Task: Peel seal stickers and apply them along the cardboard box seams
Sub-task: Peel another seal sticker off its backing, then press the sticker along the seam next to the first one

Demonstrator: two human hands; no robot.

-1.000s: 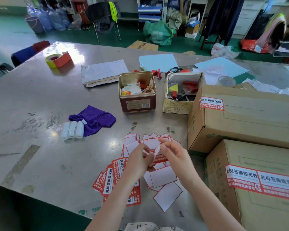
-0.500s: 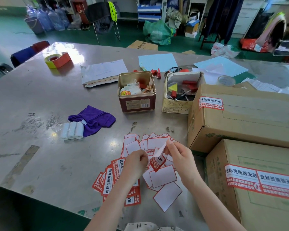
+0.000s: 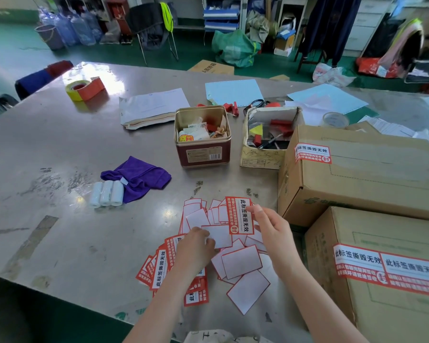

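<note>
One wide-angle head-worn camera looked forward and down from above the near edge of the worktop (image 3: 60, 231). It sat close over both forearms, which entered from the bottom of the frame. The worktop stretched away to a green floor (image 3: 15, 50) and cluttered shelves (image 3: 221, 16) at the far side.

Peeled red-white sticker (image 3: 240, 215) held upright, sealed cardboard boxes (image 3: 357, 174) right
</note>
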